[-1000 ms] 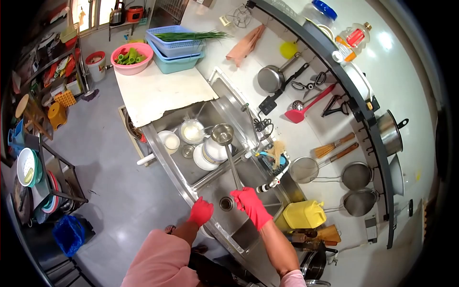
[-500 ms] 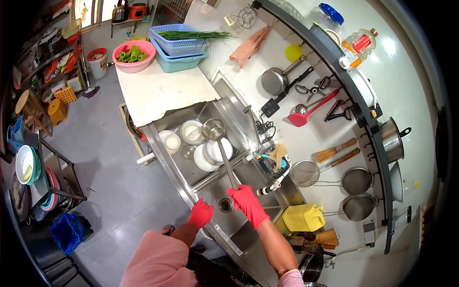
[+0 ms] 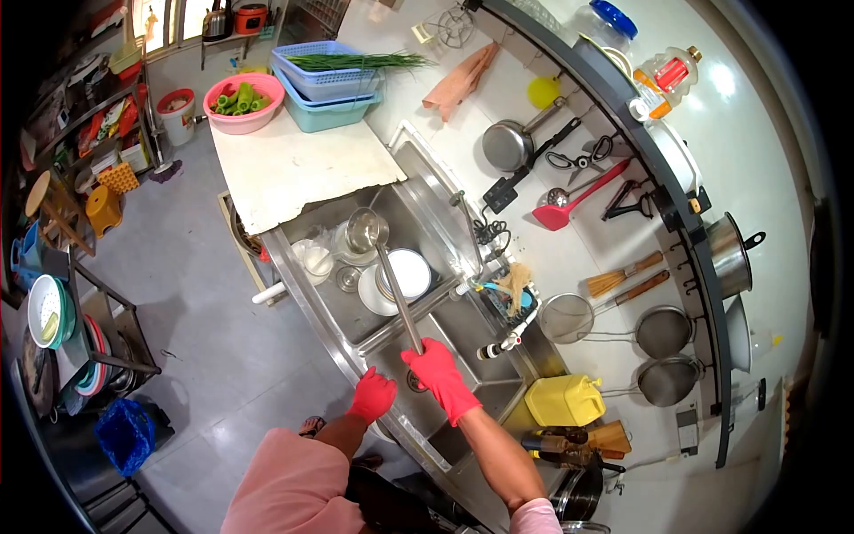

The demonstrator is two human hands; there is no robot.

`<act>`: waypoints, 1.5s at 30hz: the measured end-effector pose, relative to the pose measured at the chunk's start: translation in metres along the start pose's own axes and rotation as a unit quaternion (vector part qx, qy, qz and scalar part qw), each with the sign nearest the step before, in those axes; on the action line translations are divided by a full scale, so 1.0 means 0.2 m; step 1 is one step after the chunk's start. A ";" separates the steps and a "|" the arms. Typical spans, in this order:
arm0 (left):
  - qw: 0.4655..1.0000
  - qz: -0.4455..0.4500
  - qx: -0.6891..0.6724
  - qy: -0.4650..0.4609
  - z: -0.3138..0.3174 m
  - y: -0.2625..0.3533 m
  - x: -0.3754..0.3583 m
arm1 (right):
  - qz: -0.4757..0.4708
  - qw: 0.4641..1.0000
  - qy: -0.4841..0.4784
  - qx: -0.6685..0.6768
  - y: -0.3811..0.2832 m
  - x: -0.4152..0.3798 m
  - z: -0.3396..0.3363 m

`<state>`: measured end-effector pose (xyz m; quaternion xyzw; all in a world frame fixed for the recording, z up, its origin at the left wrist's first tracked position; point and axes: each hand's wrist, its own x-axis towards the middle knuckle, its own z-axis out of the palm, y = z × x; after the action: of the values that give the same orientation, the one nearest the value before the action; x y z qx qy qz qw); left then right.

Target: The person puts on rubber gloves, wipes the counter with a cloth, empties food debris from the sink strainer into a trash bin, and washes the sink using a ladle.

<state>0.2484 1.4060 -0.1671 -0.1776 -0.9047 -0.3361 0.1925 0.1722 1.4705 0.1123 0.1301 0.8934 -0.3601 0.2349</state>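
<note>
My right hand [image 3: 440, 381], in a red rubber glove, is wrapped round the long handle of a metal ladle [image 3: 398, 294]. The ladle's bowl hangs over the far sink basin, above dishes there. Below it in that basin are a stack of white plates [image 3: 408, 272], a drinking glass [image 3: 348, 279] and white bowls [image 3: 318, 261]. My left hand [image 3: 374, 394], gloved in red too, is curled closed by the sink's front rim, with nothing seen in it. The near sink basin [image 3: 454, 414] lies under my right hand, and its drain is partly hidden by the glove.
A white board [image 3: 302, 165] covers the sink's far end. A pink basin [image 3: 242, 122] of green vegetables and stacked blue baskets [image 3: 329, 96] stand there. The faucet [image 3: 511, 340] juts out on the right, near a yellow jug [image 3: 565, 400]. Strainers [image 3: 665, 331] hang on the wall.
My right hand has shifted slightly left, and the ladle's bowl has swung left and away from me, off the plate stack. My left hand has stayed almost still.
</note>
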 end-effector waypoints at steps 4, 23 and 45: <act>1.000 0.001 -0.005 -0.009 0.00 0.00 0.00 | -0.136 0.975 0.114 -0.134 0.09 0.07 0.06; 0.986 -0.025 0.060 -0.155 -0.05 0.05 0.04 | 0.078 0.974 0.015 0.213 0.65 -0.83 -0.17; 0.975 0.065 0.107 -0.182 0.00 0.10 0.05 | 0.284 0.695 0.334 0.569 1.96 -2.19 0.70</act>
<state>0.2486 1.4232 -0.1512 -0.2722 -0.9418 -0.1866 0.0637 0.7508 1.6220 0.0207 0.5986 0.4579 -0.6485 -0.1070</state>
